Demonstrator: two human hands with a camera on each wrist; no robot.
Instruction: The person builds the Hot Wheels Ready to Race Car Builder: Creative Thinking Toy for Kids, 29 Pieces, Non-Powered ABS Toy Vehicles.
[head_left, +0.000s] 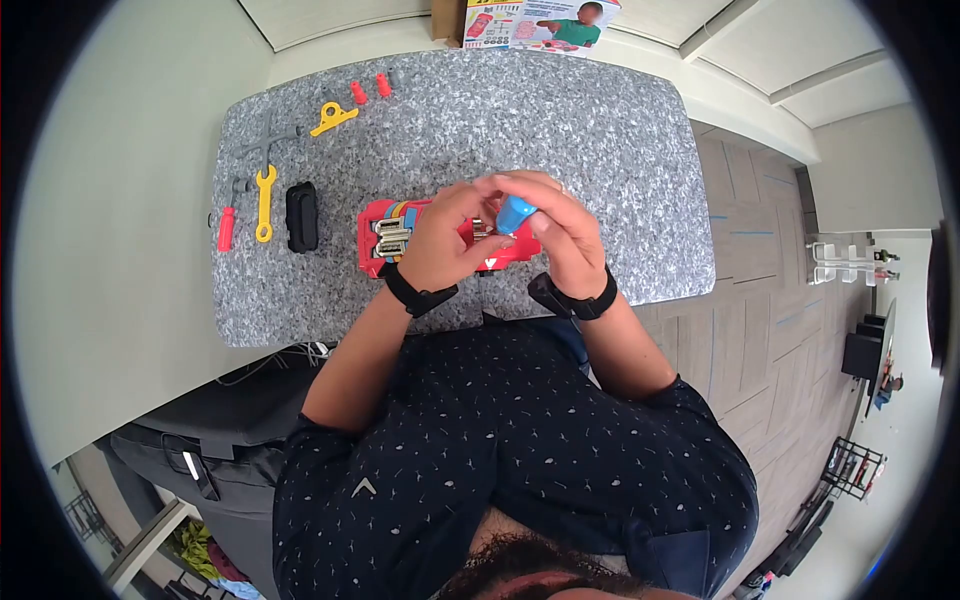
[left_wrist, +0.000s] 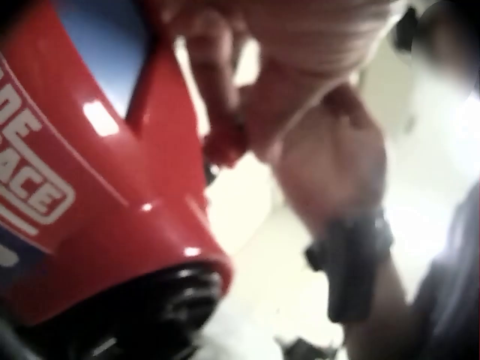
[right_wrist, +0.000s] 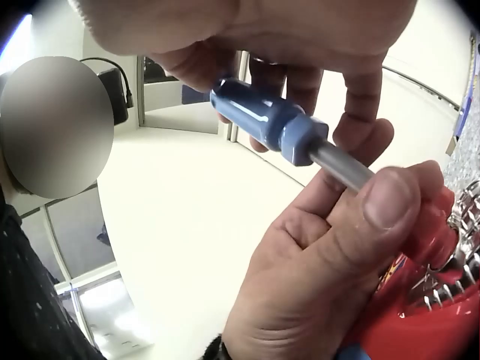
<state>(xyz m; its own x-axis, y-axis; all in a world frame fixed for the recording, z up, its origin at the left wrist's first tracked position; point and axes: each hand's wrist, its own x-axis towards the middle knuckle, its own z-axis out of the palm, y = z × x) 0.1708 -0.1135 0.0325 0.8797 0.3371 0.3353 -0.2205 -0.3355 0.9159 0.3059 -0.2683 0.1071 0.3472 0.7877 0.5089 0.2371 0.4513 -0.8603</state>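
My right hand [head_left: 572, 240] holds a toy screwdriver by its blue handle [right_wrist: 259, 116], fingers curled round it. The grey shaft [right_wrist: 341, 165] slants down to a red plastic piece [right_wrist: 433, 234], which my left hand [head_left: 440, 245] pinches by the shaft's end, its thumb [right_wrist: 390, 199] in front. Both hands are over the red toy car [head_left: 375, 212], whose silver engine parts [head_left: 392, 238] show beside the left hand. In the left wrist view the car's red side [left_wrist: 161, 180] and a black wheel [left_wrist: 150, 307] fill the left part.
On the speckled table [head_left: 560, 110], a black plastic part [head_left: 301, 216], a yellow wrench [head_left: 265, 205], a grey lug wrench [head_left: 267, 143] and a yellow piece [head_left: 334, 119] lie to the left. Two red pieces [head_left: 359, 92] sit farther back. A printed box [head_left: 560, 25] stands behind the table.
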